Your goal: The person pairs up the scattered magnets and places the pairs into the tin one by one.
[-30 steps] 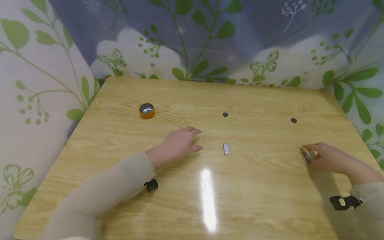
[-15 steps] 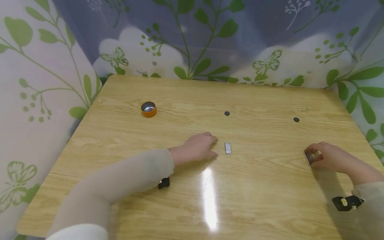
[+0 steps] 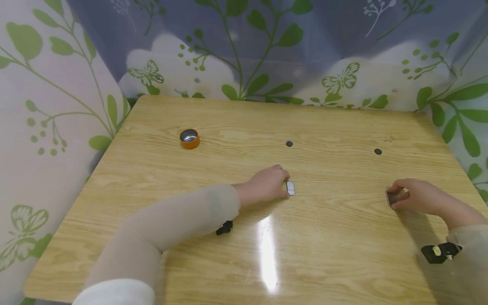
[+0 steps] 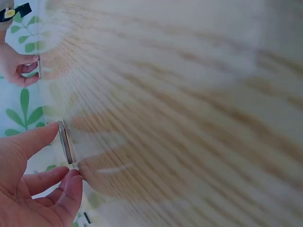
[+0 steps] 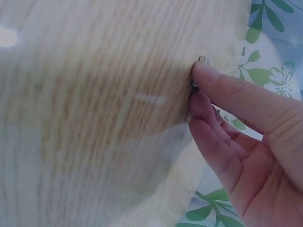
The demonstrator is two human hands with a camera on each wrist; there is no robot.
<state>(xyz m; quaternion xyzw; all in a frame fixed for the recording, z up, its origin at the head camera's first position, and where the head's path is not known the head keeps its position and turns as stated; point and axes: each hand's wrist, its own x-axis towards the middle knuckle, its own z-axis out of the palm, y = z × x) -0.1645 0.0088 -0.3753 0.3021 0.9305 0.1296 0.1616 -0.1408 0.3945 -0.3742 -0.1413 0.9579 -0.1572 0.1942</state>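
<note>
My left hand (image 3: 266,185) reaches to the middle of the table and holds a small flat silver rectangular piece (image 3: 291,188) by its two ends, thumb at one and fingertips at the other. In the left wrist view the piece (image 4: 65,143) appears edge-on, close to the tabletop. Over at the right, my right hand (image 3: 419,195) pinches a similar thin rectangular piece (image 3: 389,199) between thumb and fingers. Most of that piece is hidden in the right wrist view, where a shiny corner (image 5: 203,59) shows beyond the thumb.
A small orange bowl (image 3: 189,139) with a metallic inside stands at the back left of the wooden table (image 3: 228,123). Two dark round discs lie towards the back, one disc (image 3: 289,144) near the middle, the other disc (image 3: 378,151) further right. Leaf-patterned cloth surrounds the table.
My left hand has moved right to the middle rectangular piece and closed its thumb and fingers on its ends. The right hand's fingers have drawn in around the other piece, staying nearly in place.
</note>
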